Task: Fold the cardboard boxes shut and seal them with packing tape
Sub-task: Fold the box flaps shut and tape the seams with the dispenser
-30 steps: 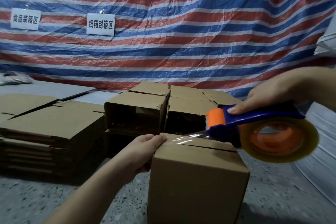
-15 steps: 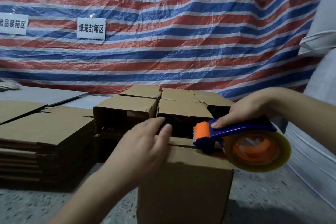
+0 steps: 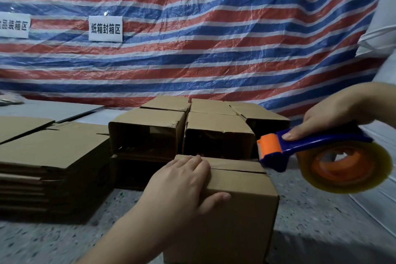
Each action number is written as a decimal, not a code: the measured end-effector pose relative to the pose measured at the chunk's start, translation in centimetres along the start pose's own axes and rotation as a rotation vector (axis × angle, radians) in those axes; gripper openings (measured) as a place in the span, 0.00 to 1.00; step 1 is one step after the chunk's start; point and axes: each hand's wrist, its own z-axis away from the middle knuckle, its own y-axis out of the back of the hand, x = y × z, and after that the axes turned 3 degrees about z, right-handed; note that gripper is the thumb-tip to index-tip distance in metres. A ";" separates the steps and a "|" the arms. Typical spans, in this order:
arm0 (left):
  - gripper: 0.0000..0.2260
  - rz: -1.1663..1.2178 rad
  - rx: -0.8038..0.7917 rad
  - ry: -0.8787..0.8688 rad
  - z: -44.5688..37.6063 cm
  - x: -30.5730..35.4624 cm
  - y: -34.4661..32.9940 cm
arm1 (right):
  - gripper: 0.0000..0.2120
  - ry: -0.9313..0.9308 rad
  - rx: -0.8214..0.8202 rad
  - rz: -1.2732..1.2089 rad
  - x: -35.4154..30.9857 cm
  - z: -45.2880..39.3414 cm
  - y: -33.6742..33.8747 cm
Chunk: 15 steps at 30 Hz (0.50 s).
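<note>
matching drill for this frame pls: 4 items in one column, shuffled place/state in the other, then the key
Things:
1. left hand
2. tape dispenser
3. flattened boxes
4. white sign

Places or states:
A. stacked at the left, on the floor
B. stuck on the striped tarp
C. laid over the near box's top left corner, thumb down the front
D. held in the right hand, off the box's far right edge

Pairs: 1-C, 2-D, 3-A, 4-B

The near box is folded shut; the right hand grips the dispenser's blue handle.
</note>
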 end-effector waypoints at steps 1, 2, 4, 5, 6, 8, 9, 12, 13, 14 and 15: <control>0.41 -0.009 -0.011 -0.003 0.0 0.0 0.1 | 0.41 -0.003 -0.010 0.002 0.2 -0.1 -0.4; 0.41 -0.014 -0.025 -0.004 0.0 0.0 0.1 | 0.40 -0.005 -0.012 0.004 0.3 -0.4 -0.9; 0.40 -0.004 -0.056 0.010 0.0 0.2 0.3 | 0.39 -0.006 0.001 -0.006 0.4 -0.8 -1.8; 0.40 0.006 -0.071 0.019 -0.1 0.2 0.5 | 0.39 -0.004 0.010 -0.015 0.5 -0.9 -2.1; 0.40 0.017 -0.086 0.030 -0.3 0.3 0.7 | 0.39 -0.002 0.020 -0.022 0.6 -0.9 -2.3; 0.42 0.036 -0.111 0.061 -1.2 0.8 1.2 | 0.38 -0.003 0.030 -0.044 0.9 -1.0 -2.5; 0.44 0.040 -0.110 0.073 -1.9 1.3 1.4 | 0.37 -0.005 0.028 -0.054 1.0 -1.1 -2.6; 0.46 0.012 -0.125 0.031 -3.9 4.3 1.1 | 0.37 -0.011 0.027 -0.066 1.1 -1.2 -2.7; 0.46 0.024 -0.157 0.005 -4.3 5.3 0.8 | 0.37 -0.011 0.028 -0.068 1.1 -1.2 -2.7; 0.45 0.047 -0.196 -0.010 -4.5 6.2 0.3 | 0.37 -0.006 0.024 -0.073 1.2 -1.3 -2.7; 0.44 0.059 -0.226 -0.011 -4.6 6.7 -0.2 | 0.37 0.000 0.016 -0.082 1.3 -1.4 -2.8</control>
